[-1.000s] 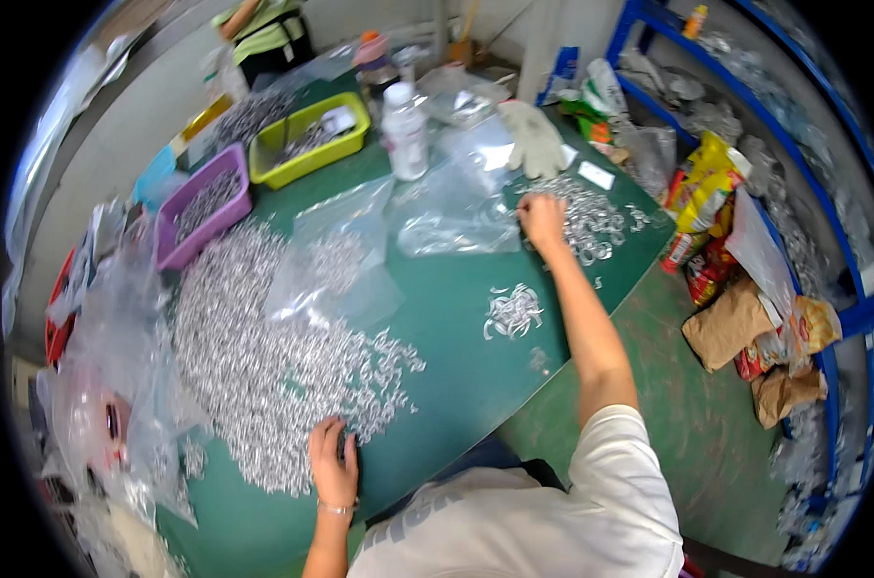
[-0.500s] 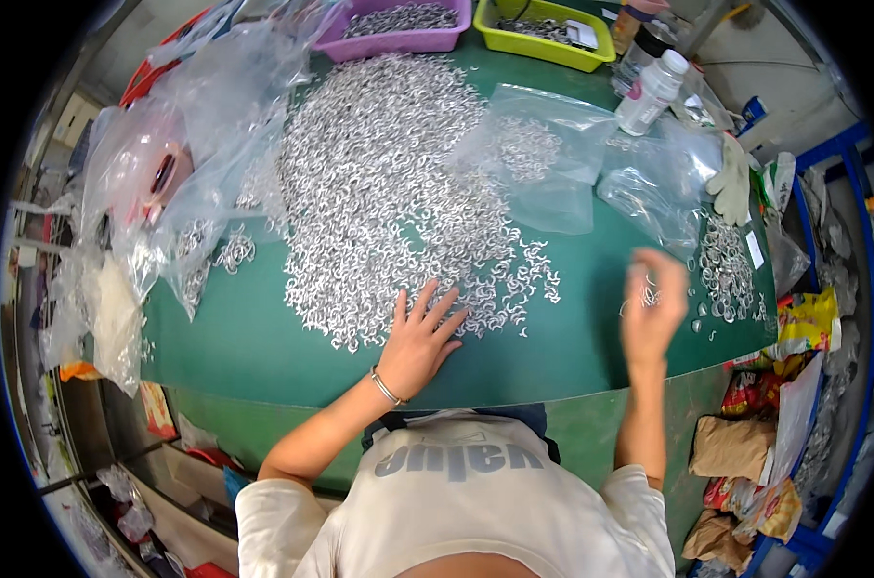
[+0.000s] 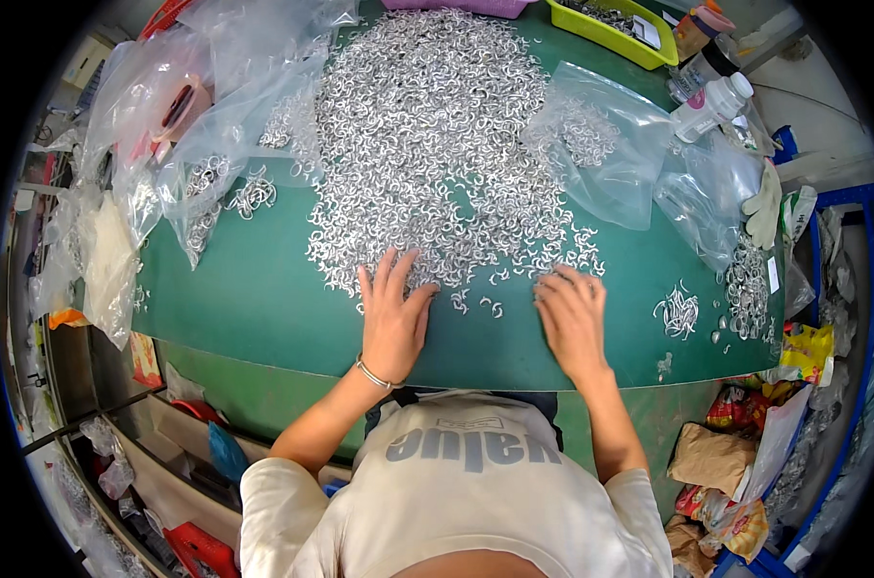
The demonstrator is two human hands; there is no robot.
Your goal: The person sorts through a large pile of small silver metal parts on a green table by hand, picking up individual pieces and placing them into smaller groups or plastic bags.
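A large heap of small silvery curved metal pieces (image 3: 427,125) spreads over the green table. At its near left edge lies my left hand (image 3: 391,328), wearing a bracelet, its fingers stretched out and apart with the tips on the pieces. My right hand (image 3: 573,323) rests at the heap's near right edge, fingers slightly bent and spread, fingertips touching loose pieces. A few pieces (image 3: 495,308) lie apart between the two hands. Farther right sits a small separate pile of curved pieces (image 3: 678,310), away from both hands.
Clear plastic bags (image 3: 620,164) with more pieces lie right of the heap, and others (image 3: 254,77) at the left. A white bottle (image 3: 711,106), a yellow-green basket (image 3: 610,29) and a glove (image 3: 764,202) are at the far right. Larger rings (image 3: 747,289) lie near the right edge.
My right hand has moved left from the table's right side to the heap's edge. A small pile of pieces shows where it was. The whole view has shifted, and my left hand stays by the heap.
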